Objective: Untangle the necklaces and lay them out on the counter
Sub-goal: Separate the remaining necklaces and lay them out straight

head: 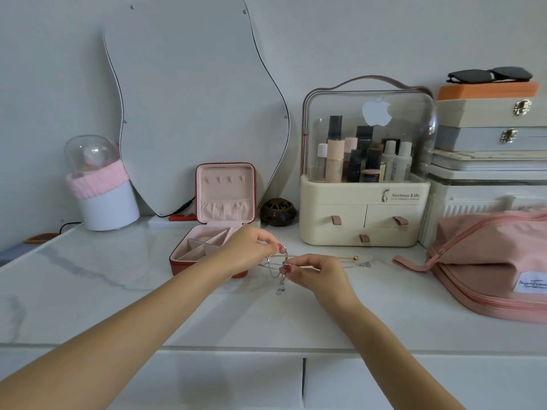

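Both grips, left hand (251, 250) and right hand (318, 273), pinching tangled necklaces (278, 272); open jewelry box (207, 247) compartments bare

"Serious Life" reads on the cream cosmetics organizer (365, 199); an apple logo sticker (376, 111) sits on its clear lid above; the pink bag's label (532, 284), right of it, is illegible.

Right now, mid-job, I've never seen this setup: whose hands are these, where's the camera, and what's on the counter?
There is one picture, from a wide-angle camera on the person's head, looking forward and down. No robot: the two arms are the person's own. The left hand and right hand each pinch the tangled silver necklaces above the marble counter. Chain ends trail right along it. Behind lie an open jewellery box, a cosmetics organiser, a mirror and a pink bag.
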